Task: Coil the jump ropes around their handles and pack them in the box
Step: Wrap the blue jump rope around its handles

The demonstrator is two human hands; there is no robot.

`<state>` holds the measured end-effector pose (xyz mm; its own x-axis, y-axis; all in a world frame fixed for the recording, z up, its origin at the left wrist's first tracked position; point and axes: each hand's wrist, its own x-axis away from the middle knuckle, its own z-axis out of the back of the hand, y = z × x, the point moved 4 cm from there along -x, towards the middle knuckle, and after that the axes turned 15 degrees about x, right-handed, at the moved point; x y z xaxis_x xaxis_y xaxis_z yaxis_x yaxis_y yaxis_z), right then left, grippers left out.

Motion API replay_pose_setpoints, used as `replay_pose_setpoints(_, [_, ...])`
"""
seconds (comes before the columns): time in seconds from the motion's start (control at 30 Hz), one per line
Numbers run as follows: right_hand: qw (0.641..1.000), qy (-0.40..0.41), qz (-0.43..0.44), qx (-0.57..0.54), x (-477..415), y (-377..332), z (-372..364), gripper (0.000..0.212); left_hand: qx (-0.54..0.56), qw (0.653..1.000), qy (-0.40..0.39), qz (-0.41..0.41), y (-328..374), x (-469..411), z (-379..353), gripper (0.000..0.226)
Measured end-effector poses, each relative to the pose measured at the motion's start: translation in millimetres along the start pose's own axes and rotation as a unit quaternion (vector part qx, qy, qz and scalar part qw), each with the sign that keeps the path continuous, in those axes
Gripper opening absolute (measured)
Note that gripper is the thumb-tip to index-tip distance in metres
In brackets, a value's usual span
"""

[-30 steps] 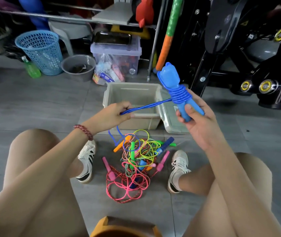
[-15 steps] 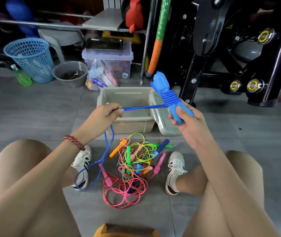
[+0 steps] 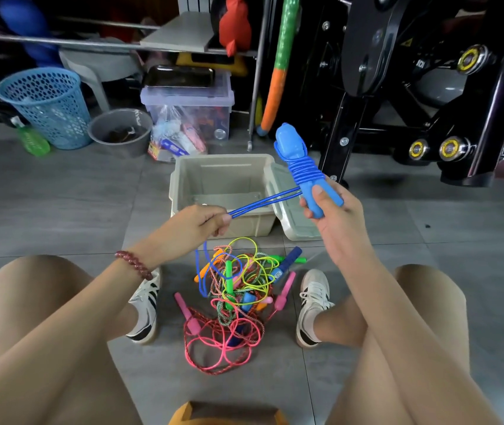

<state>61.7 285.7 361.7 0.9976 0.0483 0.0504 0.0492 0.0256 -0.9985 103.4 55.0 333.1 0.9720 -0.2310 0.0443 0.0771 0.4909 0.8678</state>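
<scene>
My right hand (image 3: 333, 222) grips the two blue jump-rope handles (image 3: 301, 168), held upright and tilted left, with several turns of blue rope wound round them. A doubled strand of the blue rope (image 3: 264, 204) runs taut from the handles to my left hand (image 3: 197, 225), which pinches it; the slack end hangs down to the floor. Behind my hands stands the open beige box (image 3: 183, 182), its lid (image 3: 293, 222) leaning at its right side. On the floor between my feet lies a tangled pile of jump ropes (image 3: 238, 289) in pink, green, yellow and orange.
A black exercise machine (image 3: 413, 87) fills the back right. At the back left stand a blue mesh basket (image 3: 45, 105), a grey bowl (image 3: 120, 130), a green bottle (image 3: 31, 139) and a clear storage bin (image 3: 189, 108) under a shelf. Grey tiled floor surrounds the pile.
The handles have another turn of rope on them. My left hand slid along the rope, and the long loop that hung by my left shoe has shortened towards the pile.
</scene>
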Motion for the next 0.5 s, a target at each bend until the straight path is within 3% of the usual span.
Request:
replay_pose_setpoints(0.07, [0.998, 0.026, 0.026, 0.059, -4, 1, 4, 0.018, 0.082, 0.997, 0.003, -0.004, 3, -2, -1, 0.026])
replay_pose_setpoints(0.17, [0.990, 0.054, 0.046, 0.122, -9, 3, 10, 0.029, 0.210, 0.974, 0.068, 0.051, 6, -2, 7, 0.026])
replay_pose_setpoints(0.33, [0.960, 0.067, 0.124, 0.240, -4, 3, -1, 0.028, 0.001, 0.993, 0.111, -0.038, 21, 9, 14, 0.041])
replay_pose_setpoints(0.4, [0.948, 0.062, 0.129, 0.284, 0, 2, -5, 0.023, -0.026, 0.987, 0.125, -0.100, 30, 15, 9, 0.039])
replay_pose_setpoints(0.5, [0.920, -0.013, 0.142, 0.365, 7, 1, -13, 0.021, -0.016, 0.976, 0.151, -0.156, 40, 21, 6, 0.028])
